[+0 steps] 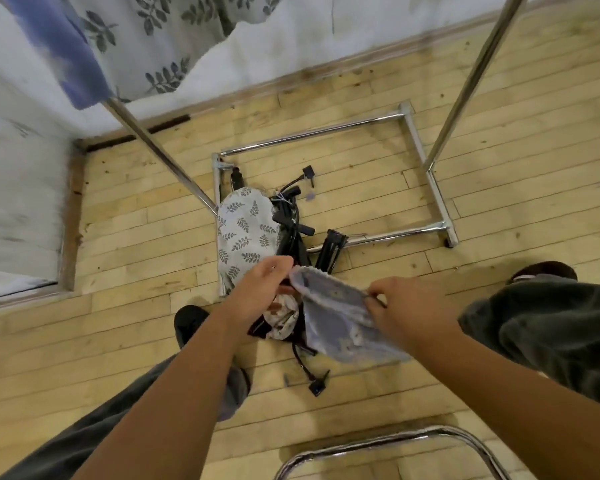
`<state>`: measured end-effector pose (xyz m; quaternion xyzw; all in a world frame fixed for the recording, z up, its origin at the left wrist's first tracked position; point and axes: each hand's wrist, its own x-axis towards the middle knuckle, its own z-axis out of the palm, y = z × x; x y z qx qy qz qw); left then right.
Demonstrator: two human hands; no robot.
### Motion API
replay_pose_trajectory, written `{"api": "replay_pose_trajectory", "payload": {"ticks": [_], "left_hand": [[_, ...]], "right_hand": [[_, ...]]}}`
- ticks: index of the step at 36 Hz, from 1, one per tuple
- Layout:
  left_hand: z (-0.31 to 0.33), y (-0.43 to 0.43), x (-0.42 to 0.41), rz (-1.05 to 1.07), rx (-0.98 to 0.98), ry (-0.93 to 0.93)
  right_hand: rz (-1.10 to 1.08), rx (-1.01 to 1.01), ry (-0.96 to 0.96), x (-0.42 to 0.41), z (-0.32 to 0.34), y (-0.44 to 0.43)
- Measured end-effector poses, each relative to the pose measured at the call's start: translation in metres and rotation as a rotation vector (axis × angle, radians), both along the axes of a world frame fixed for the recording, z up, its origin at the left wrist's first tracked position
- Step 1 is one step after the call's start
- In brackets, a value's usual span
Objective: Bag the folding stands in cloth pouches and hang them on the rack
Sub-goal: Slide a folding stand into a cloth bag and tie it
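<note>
— Location check, task items?
— Holds pale blue cloth pouch (336, 320) over heap of black folding metal stands (291, 233) on wooden plank floor (125, 237), both hands on it.
— Grip?
— Grips mouth rim with left hand (264, 282), fingers curled; pinches opposite edge with right hand (406, 306), thumb against fingertips.
— Other items?
— Lying across stands, inside chrome tube rack base (312, 133): white leaf-print cloth pouch (246, 230). Hanging upper left: blue cloth (56, 46), second leaf-print cloth (153, 39).
</note>
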<state>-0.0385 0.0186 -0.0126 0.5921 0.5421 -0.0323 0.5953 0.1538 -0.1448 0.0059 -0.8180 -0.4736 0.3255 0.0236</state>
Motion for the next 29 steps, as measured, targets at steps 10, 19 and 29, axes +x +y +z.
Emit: {"api": "replay_pose_trajectory", "payload": {"ticks": [10,19,29], "left_hand": [[-0.109,0.057,0.004,-0.276,0.205,0.443],[-0.163,0.07,0.02,-0.273,0.231,0.488],[-0.201,0.073,0.016,-0.207,0.23,0.565]], "right_hand": [[-0.059,-0.057,0.041,0.003,-0.032,0.012],[-0.149,-0.054,0.069,0.012,-0.061,0.022],[-0.151,-0.09,0.134,0.006,-0.063,0.021]]}}
